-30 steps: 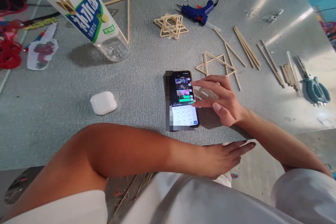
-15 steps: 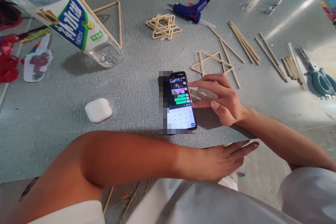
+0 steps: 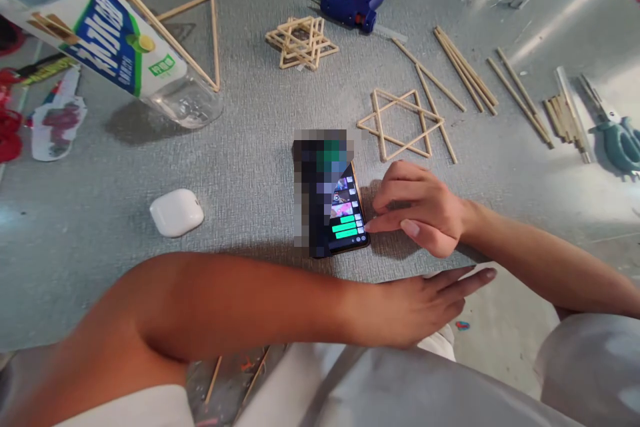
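Observation:
A phone lies on the grey table with its screen lit and partly blurred by pixelation. My right hand is at its right side, one finger reaching to the lower right edge of the screen, the others curled; it grips nothing. Across the front of the table stretches my left arm, and my left hand rests at the table's edge with its fingers extended and nothing in them. A flat six-pointed star of thin sticks lies just beyond my right hand.
A bottle and white earphone case are on the left. Farther back are a layered stick star and blue glue gun. Loose sticks and teal-handled scissors lie on the right.
My right hand has moved down along the phone, and its upper fingers have curled in. The white keyboard has gone from the screen. My left hand has barely moved.

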{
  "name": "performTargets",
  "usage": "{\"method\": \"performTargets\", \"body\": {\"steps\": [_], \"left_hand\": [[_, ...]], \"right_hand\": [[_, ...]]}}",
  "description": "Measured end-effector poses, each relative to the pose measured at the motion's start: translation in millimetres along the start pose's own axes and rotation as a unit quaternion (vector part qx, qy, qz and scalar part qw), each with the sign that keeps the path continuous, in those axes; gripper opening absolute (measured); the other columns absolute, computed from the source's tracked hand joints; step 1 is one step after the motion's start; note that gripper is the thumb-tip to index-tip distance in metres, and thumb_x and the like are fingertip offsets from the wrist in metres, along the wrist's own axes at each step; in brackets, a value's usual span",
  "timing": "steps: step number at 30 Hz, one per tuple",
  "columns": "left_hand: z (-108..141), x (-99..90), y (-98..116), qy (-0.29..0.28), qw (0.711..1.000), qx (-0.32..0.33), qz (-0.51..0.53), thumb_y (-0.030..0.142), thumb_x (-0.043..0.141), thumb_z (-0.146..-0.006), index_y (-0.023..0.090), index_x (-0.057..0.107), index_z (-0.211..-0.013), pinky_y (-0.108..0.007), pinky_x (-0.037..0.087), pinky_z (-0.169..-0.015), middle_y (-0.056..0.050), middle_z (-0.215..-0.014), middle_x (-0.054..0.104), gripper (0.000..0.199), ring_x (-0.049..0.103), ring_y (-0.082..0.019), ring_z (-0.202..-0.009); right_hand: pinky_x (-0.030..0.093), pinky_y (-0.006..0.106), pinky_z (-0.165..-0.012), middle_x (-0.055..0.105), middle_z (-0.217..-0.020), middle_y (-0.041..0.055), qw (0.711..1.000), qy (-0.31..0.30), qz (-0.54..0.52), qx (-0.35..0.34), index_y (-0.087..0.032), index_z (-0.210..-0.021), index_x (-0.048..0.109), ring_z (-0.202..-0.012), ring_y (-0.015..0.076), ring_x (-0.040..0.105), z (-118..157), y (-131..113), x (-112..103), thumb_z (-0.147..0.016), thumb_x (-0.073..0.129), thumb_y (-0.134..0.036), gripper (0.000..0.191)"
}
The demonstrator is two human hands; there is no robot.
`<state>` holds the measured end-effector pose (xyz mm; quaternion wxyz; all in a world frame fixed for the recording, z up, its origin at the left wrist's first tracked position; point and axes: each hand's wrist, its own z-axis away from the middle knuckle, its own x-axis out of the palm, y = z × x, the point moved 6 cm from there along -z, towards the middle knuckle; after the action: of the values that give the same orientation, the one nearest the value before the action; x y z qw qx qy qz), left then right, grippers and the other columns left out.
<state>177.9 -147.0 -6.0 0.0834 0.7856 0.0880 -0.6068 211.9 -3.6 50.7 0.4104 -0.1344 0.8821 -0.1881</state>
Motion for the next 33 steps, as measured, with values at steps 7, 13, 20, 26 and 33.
{"method": "performTargets", "body": {"steps": [7,13,20,26,33], "left_hand": [[3.0,-2.1,0.0,-0.014,0.999,0.005,-0.033,0.035,0.054,-0.107,0.027,0.081,-0.155,-0.037,0.024,-0.153,-0.005,-0.192,0.046,0.056,0.037,-0.023,-0.182],[1.8,-3.9,-2.1,-0.012,1.000,0.006,-0.010,0.031,0.054,-0.107,0.024,0.080,-0.157,-0.036,0.029,-0.151,-0.008,-0.192,0.046,0.057,0.039,-0.024,-0.181],[1.4,-1.9,-2.0,-0.009,1.000,0.010,0.010,0.030,0.057,-0.107,0.022,0.081,-0.154,-0.037,0.029,-0.150,-0.011,-0.192,0.045,0.053,0.039,-0.025,-0.181],[2.1,-3.9,-2.8,0.004,1.000,0.006,0.008,0.029,0.056,-0.106,0.023,0.083,-0.152,-0.035,0.030,-0.149,-0.010,-0.191,0.048,0.054,0.042,-0.024,-0.180],[0.2,-2.0,-2.8,0.000,1.000,0.012,0.008,0.027,0.054,-0.107,0.023,0.082,-0.154,-0.035,0.030,-0.150,-0.010,-0.190,0.049,0.055,0.044,-0.023,-0.179]], "right_hand": [[0.053,0.045,-0.089,0.077,-0.099,0.0065,0.999,-0.035,-0.002,-0.012,-0.022,-0.109,0.088,-0.092,0.0253,0.059,-1.5,-4.1,5.6,-0.123,0.033,-0.031,0.057],[0.055,0.045,-0.089,0.081,-0.100,0.0068,1.000,-0.025,0.009,-0.010,-0.021,-0.108,0.088,-0.094,0.0256,0.060,-2.6,-4.2,5.5,-0.124,0.032,-0.033,0.059],[0.053,0.045,-0.087,0.080,-0.097,0.0060,1.000,-0.024,0.004,-0.012,-0.020,-0.104,0.087,-0.090,0.0247,0.059,-3.9,-6.2,6.8,-0.125,0.028,-0.034,0.064],[0.054,0.046,-0.087,0.080,-0.101,0.0062,1.000,-0.012,0.006,-0.005,-0.022,-0.111,0.083,-0.092,0.0250,0.060,-1.3,-5.4,3.8,-0.124,0.030,-0.033,0.056],[0.057,0.048,-0.090,0.079,-0.112,0.0091,0.999,-0.017,0.036,0.010,-0.022,-0.127,0.078,-0.097,0.0261,0.065,-1.7,-3.7,8.1,-0.124,0.029,-0.033,0.050]]}}
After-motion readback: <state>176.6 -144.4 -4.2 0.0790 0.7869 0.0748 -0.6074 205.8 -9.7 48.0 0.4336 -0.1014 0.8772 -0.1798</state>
